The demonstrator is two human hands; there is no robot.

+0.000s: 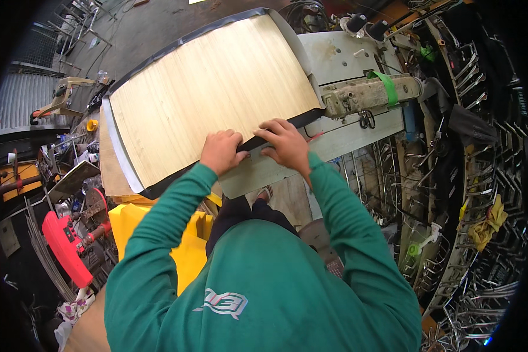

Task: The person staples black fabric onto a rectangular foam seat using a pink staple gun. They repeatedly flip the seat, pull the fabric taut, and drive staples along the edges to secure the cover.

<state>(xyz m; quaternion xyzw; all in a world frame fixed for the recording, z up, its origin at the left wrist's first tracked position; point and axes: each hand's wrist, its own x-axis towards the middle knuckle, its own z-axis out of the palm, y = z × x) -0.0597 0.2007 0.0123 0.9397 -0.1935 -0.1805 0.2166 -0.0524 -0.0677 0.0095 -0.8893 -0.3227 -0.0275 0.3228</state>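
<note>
A large pale wooden panel (217, 88) with fine straight grain lies in front of me. Dark fabric edging (302, 119) runs along its near and far sides, with grey material at its two ends. My left hand (222, 151) is closed on the near edging, fingers over the panel's border and thumb at the outer side. Just to its right, my right hand (286, 146) pinches the same edging between bent fingers and thumb. Beyond the panel's right end is a sewing machine (369, 95) with a green band around its arm.
Small dark scissors (367, 119) rest beside the machine, and thread spools (355, 23) stand behind it. At right hang many bent metal rods (475, 193). A yellow object (185, 258) sits by my left side, with a red-guarded machine (67, 246) farther left.
</note>
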